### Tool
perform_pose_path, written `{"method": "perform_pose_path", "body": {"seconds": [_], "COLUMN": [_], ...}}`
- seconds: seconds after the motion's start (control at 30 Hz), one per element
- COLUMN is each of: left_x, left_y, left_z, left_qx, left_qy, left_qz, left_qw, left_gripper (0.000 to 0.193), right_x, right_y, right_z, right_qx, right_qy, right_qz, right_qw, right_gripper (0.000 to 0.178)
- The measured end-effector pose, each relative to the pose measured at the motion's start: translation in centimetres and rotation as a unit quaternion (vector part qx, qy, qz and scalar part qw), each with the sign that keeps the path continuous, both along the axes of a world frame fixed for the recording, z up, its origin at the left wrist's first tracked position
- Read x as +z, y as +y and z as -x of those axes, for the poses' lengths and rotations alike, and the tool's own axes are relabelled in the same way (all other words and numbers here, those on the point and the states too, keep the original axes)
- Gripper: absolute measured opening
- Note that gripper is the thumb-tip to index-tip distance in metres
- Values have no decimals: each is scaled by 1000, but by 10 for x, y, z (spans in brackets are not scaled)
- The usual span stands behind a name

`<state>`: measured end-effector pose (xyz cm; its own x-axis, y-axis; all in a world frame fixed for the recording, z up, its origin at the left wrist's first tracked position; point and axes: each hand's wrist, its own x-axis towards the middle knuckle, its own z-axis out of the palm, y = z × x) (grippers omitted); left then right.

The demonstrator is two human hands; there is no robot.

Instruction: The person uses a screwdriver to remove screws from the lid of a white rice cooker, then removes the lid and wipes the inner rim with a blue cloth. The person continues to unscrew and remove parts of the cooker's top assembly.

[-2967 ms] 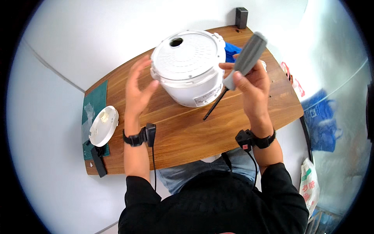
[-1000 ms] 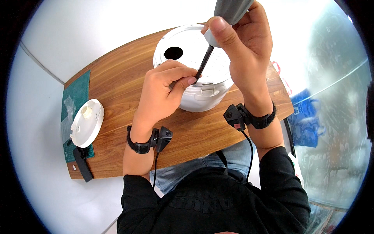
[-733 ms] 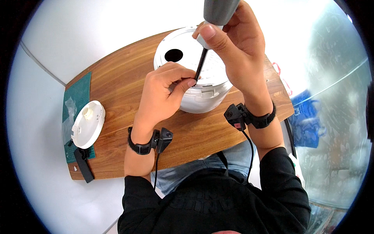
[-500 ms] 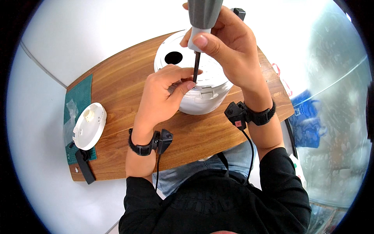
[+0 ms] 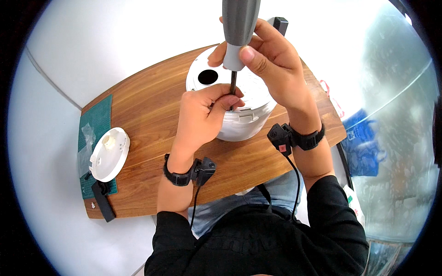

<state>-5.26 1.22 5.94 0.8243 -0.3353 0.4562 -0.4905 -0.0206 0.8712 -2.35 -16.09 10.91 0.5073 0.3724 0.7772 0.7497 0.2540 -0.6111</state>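
Observation:
A screwdriver (image 5: 240,25) with a thick grey handle and a dark shaft stands nearly upright over the near rim of a round white appliance housing (image 5: 239,131). My right hand (image 5: 278,69) grips the light grey lower part of its handle between thumb and fingers. Down by the rim, the thumb and index finger of my left hand (image 5: 200,112) close around the shaft near its lower end. Those fingers hide the screwdriver's tip and whatever it touches. The housing's top has a round dark hole (image 5: 208,77) left of the screwdriver.
At the wooden table's (image 5: 147,119) left end, a white round cover (image 5: 110,158) rests on a green cutting mat (image 5: 102,110) with a clear plastic bag (image 5: 87,133). A black bar-shaped part (image 5: 103,202) overhangs the front edge. A blue bag (image 5: 363,145) is beyond the right end.
My left hand has shifted right, its fingertips now closer around the shaft. The screwdriver's lower end has moved slightly right and nearer. My right hand keeps its grip on the handle.

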Motion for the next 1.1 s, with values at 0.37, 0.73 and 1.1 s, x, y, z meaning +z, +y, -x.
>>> {"method": "perform_pose_path", "body": {"seconds": [0.37,0.73,1.1], "left_x": [0,-5,-6], "left_y": [-5,-3,-3], "left_z": [3,0,0], "left_qx": [33,47,30], "left_qy": [-5,-27,-2], "left_qz": [24,11,18], "left_qw": [999,999,999], "left_gripper": [11,10,11], "right_x": [-1,-12,-14], "right_y": [1,8,8], "right_z": [15,9,9], "right_qx": [-101,-232,3], "right_qy": [77,2,81], "right_qz": [-6,1,-112], "right_qw": [992,973,990], "right_gripper": [51,48,52]}}
